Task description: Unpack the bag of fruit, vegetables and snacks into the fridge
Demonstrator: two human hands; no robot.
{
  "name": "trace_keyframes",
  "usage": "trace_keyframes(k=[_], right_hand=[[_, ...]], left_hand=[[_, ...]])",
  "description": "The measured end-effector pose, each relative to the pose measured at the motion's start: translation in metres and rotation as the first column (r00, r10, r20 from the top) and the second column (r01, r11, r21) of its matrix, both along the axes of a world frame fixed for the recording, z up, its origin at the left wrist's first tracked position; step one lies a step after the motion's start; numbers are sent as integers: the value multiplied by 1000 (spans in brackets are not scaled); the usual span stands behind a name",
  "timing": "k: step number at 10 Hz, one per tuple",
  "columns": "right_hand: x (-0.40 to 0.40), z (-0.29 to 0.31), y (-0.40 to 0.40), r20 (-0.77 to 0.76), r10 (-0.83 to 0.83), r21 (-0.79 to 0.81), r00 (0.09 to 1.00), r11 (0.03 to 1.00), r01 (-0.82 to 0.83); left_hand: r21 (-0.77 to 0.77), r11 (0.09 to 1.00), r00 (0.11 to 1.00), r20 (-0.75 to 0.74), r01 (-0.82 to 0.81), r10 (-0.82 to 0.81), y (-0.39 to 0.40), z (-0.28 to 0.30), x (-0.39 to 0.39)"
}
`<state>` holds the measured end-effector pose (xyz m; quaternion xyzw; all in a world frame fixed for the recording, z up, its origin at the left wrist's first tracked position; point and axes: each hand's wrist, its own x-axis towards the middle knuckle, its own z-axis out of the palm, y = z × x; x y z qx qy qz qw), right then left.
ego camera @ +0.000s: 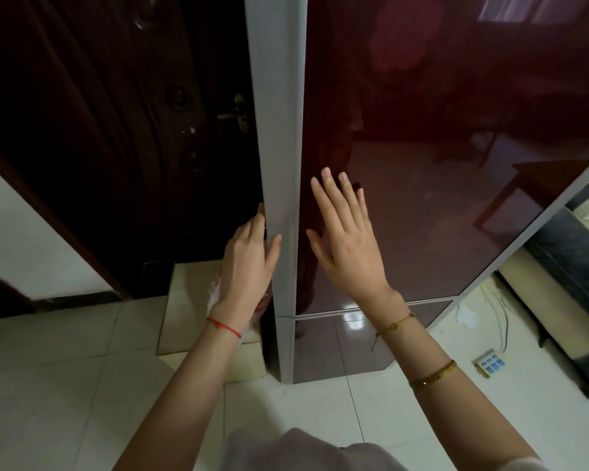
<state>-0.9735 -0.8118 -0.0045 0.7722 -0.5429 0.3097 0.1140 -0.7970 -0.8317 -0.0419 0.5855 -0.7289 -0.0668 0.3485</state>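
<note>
- The fridge (422, 147) stands tall in front of the person, with a shiny dark red door and a pale grey side edge (279, 164).
- The door looks closed.
- The left hand (249, 263) is at the grey side edge of the fridge — its fingers go round behind the edge at about 12 o'clock from the wrist, and the thumb lies on the front of the edge.
- I cannot tell how hard the left hand holds the edge.
- The right hand (346, 243) is spread wide with straight fingers, just in front of the red door; it holds nothing.
- I cannot tell if the right hand touches the door.
- The two hands are near each other, with the grey edge between them.
- A white bag (215, 294) with red print peeks out under the left wrist, at 6 o'clock from the left hand — most of it is hidden.
- The bag sits on a pale low box (184, 317) on the floor, just beside the fridge.
- A dark wooden door (116, 130) is at 10 o'clock from the left hand.
- A small white power strip (488, 363) lies on the floor tiles at 4 o'clock from the right hand.
</note>
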Motion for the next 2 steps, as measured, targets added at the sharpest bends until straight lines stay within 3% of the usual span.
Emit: trace_keyframes(k=[2], right_hand=[[-2, 2, 16, 83, 14, -50, 996, 999, -10]], left_hand=[[26, 997, 997, -17, 78, -77, 11, 8, 17]])
